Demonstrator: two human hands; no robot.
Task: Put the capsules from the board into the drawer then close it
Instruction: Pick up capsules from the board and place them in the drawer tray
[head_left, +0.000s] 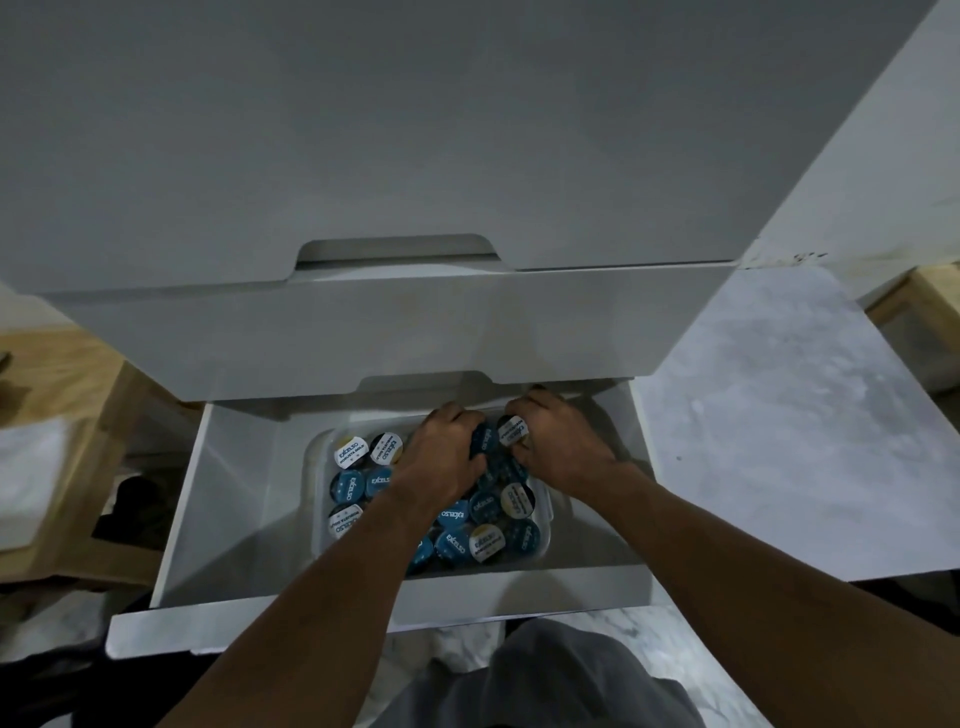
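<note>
Inside drawer (218, 499), right hand (563, 447) fingers (519, 441) curled on capsule (511, 430), left hand (441, 457) pressing capsules (457, 540)

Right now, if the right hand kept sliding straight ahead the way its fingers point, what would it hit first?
Probably the back wall of the clear tub, then the drawer above; the right hand already reaches under its edge, though depth is unclear.

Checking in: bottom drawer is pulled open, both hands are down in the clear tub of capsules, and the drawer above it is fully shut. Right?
Not quite. The head view shows the drawer above partly pulled out, overhanging the back of the open bottom drawer. The rest holds: the left hand and right hand are both down in the clear tub of capsules.
</note>
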